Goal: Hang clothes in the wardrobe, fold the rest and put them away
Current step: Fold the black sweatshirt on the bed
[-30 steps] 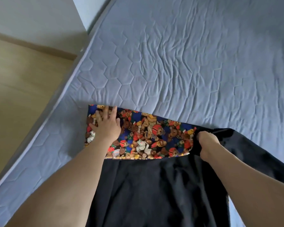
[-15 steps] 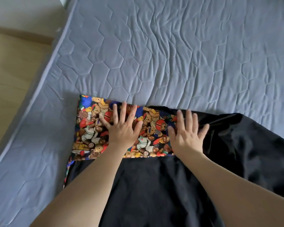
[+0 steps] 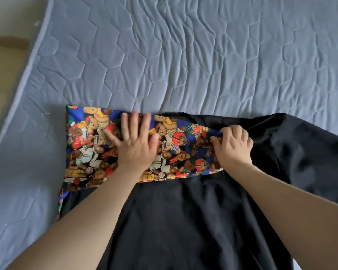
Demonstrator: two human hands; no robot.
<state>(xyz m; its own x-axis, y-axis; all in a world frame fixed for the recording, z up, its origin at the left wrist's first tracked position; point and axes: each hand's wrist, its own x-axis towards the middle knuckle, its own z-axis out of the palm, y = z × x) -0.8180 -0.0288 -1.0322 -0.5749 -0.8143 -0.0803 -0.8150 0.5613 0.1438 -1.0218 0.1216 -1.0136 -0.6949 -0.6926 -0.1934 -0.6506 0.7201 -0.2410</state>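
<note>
A black garment [image 3: 183, 221] lies spread on the bed, reaching from the bottom edge up to the middle. A folded band of its teddy-bear print fabric [image 3: 90, 149] lies across its far end. My left hand [image 3: 135, 145] presses flat on the middle of the print band, fingers straight and spread. My right hand [image 3: 232, 145] has its fingers curled and pinches the right end of the print band where it meets the black cloth. A black part of the garment [image 3: 300, 145] spreads off to the right.
The grey-blue quilted mattress [image 3: 183, 55] fills most of the view beyond the garment. Its left edge [image 3: 18, 94] runs diagonally, with wooden floor [image 3: 0, 65] beyond it at the far left.
My right hand was flat on the cloth half a second ago; now its fingers curl and pinch the print band's right end. My left hand stays pressed flat on the band.
</note>
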